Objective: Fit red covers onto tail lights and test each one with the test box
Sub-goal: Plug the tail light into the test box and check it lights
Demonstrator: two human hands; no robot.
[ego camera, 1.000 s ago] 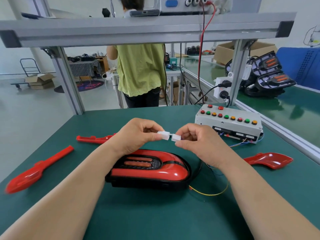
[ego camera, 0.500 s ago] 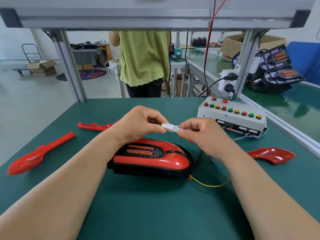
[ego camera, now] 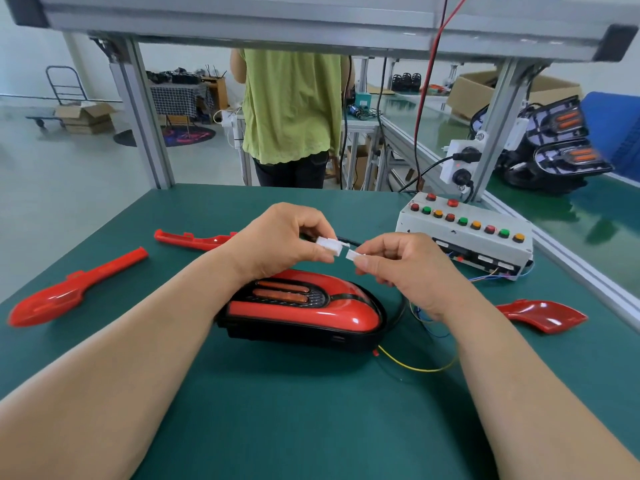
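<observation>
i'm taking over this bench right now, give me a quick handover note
Left hand: pinches the larger white connector.
Right hand: pinches the smaller white connector; a small gap separates the two.
Tail light lies on the table below the hands, its red cover fitted. Test box stands behind it to the right.
Done: cover on.
Left: mate the connectors, run the test, then deal with the loose red covers.

Straight below the fingers (ego camera: pixel 372 263) the tail light (ego camera: pixel 304 306) takes up the worktop (ego camera: pixel 277 410), with loose wires (ego camera: pixel 420 370) trailing under the right ones. Beyond and right of them stands the test box (ego camera: pixel 464 233); nearer than the tail light the worktop gives wide room.
</observation>
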